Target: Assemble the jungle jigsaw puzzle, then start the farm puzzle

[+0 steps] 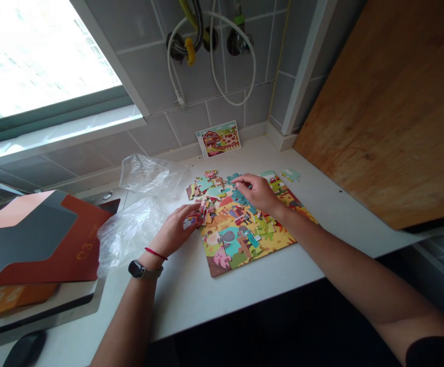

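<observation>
A partly assembled jigsaw puzzle (279,237) with a colourful farm scene lies on the white counter. My left hand (174,229), wearing a red cord and a dark watch, is at its left edge, with fingers and thumb closed around a few puzzle pieces (191,220). Over the upper middle of the puzzle, my right hand (258,191) pinches a teal puzzle piece (234,178); the fingertips partly cover it. Loose puzzle pieces (204,184) are heaped at the upper left of the puzzle.
A farm picture card (219,140) leans against the tiled wall. Crumpled clear plastic bags (132,229) lie left of my left hand, beside an orange and grey box (42,239). A pale green piece (290,175) lies beyond the puzzle. A wooden panel (390,117) stands at right.
</observation>
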